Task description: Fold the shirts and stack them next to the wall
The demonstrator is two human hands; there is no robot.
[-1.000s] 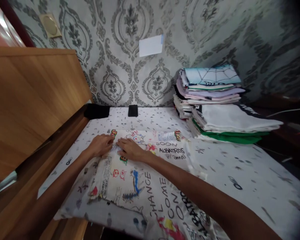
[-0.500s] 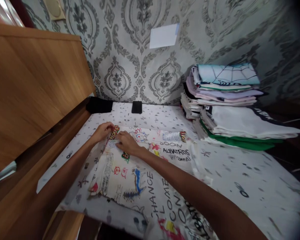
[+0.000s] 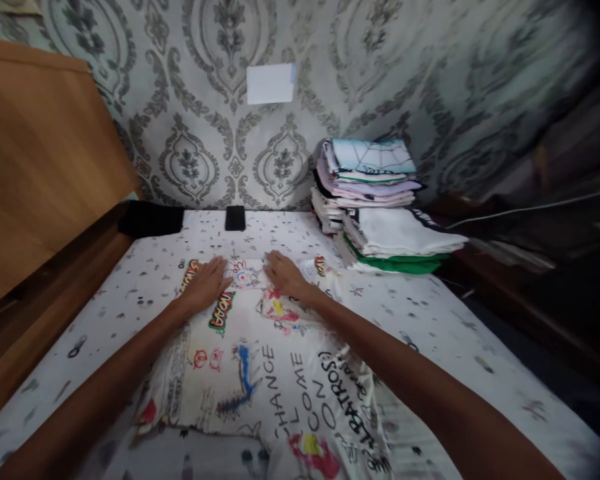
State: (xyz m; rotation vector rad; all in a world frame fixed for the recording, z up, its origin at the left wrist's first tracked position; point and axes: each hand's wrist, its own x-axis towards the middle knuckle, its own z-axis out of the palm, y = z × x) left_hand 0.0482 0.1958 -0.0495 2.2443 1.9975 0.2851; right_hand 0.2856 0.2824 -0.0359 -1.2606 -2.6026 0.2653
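Note:
A white garment [image 3: 260,373] covered in coloured doodles and black lettering lies spread on the patterned sheet in front of me. My left hand [image 3: 206,283] rests flat on its far edge, fingers stretched out, beside a red and green printed patch. My right hand [image 3: 284,272] lies flat on the far edge a little to the right, fingers extended toward the wall. Between the two hands shows a small doodle print. Neither hand holds anything.
A stack of folded clothes [image 3: 375,207] stands at the back right against the damask wallpaper. A small black object [image 3: 235,218] and a black cloth [image 3: 150,220] lie at the back. A wooden panel [image 3: 40,153] rises on the left. A white paper [image 3: 270,83] is stuck on the wall.
Both hands have slid rightward along the garment's far edge and moved apart; the right part of the garment has been folded in. The camera has swung to the right.

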